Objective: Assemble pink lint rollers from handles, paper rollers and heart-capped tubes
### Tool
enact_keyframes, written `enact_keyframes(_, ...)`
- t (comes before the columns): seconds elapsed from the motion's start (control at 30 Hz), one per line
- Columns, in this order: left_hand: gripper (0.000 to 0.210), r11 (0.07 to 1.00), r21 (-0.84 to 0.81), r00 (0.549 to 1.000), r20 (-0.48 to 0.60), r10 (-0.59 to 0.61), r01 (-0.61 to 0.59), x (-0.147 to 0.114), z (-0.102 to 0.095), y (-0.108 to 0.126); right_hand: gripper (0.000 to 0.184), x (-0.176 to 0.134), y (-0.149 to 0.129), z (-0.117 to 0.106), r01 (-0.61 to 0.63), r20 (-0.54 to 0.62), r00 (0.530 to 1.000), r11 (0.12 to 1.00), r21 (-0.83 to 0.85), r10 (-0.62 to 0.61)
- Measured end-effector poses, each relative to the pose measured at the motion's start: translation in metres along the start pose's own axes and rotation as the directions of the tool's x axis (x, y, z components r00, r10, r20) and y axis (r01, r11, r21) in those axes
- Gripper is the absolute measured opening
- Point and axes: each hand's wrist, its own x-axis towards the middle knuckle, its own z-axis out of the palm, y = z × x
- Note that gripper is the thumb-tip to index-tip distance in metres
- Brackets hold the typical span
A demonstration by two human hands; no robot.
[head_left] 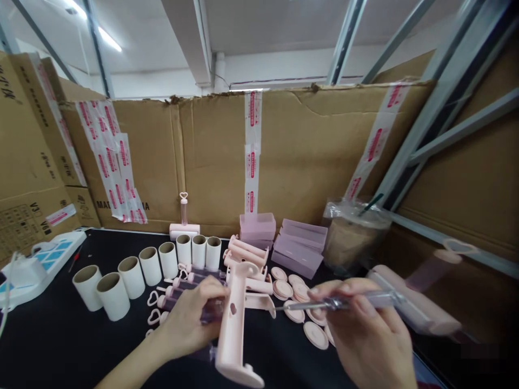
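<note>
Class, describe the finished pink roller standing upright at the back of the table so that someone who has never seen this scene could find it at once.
Start at the cardboard wall behind the black table. At its foot, behind the curved row of white paper tubes, stands the finished roller. Unlike the loose pink parts nearby, it is upright, with a clear handle topped by a heart-shaped loop.

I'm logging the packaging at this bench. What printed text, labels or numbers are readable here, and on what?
"V3": left cardboard box.
"MA…" and "…A", the middle hidden by tape strips: back cardboard sheet.
Red print on the packing tape: too blurred to read.
Black marks on the upper-left carton: unreadable.
</note>
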Motion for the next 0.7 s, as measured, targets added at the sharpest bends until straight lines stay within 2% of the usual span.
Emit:
enact_keyframes(0.07, 0.034, 0.999, 0.004, 0.999, 0.005, -0.032, 0.032, -0.003, -0.001, 0.000, 0.013, -0.002, 0.002, 0.003, -0.011, 0.054, 0.998, 1.000, 0.008, 0.011)
enact_keyframes(0.17, 0.052, 0.998, -0.037, 0.994, 0.100, -0.047, 0.051, -0.007, -0.005, 0.006, 0.012, -0.006, 0.010, 0.008, -0.018, 0.104, 0.994, 1.000, -0.010, 0.019)
enact_keyframes(0.27, 0.055, 0.987, -0.116, 0.979, 0.180, -0.092, 0.114, -0.006, -0.006, 0.011, 0.011, -0.009, 0.018, 0.010, -0.027, 0.111, 0.993, 1.000, -0.007, 0.028)
enact_keyframes(0.4, 0.063, 0.960, -0.180, 0.963, 0.203, -0.179, 0.216, -0.002, -0.003, 0.014, 0.009, -0.011, 0.021, 0.009, -0.044, 0.117, 0.992, 0.999, 0.028, 0.041)
enact_keyframes(0.5, 0.055, 0.963, -0.160, 0.964, 0.191, -0.186, 0.218, 0.000, -0.002, 0.017, 0.008, -0.013, 0.023, 0.009, -0.032, 0.146, 0.989, 0.998, 0.047, 0.024)
enact_keyframes(0.7, 0.024, 0.987, -0.087, 0.969, 0.220, -0.114, 0.136, 0.000, -0.003, 0.023, 0.006, -0.016, 0.026, 0.010, 0.009, 0.224, 0.974, 0.996, 0.094, -0.030)
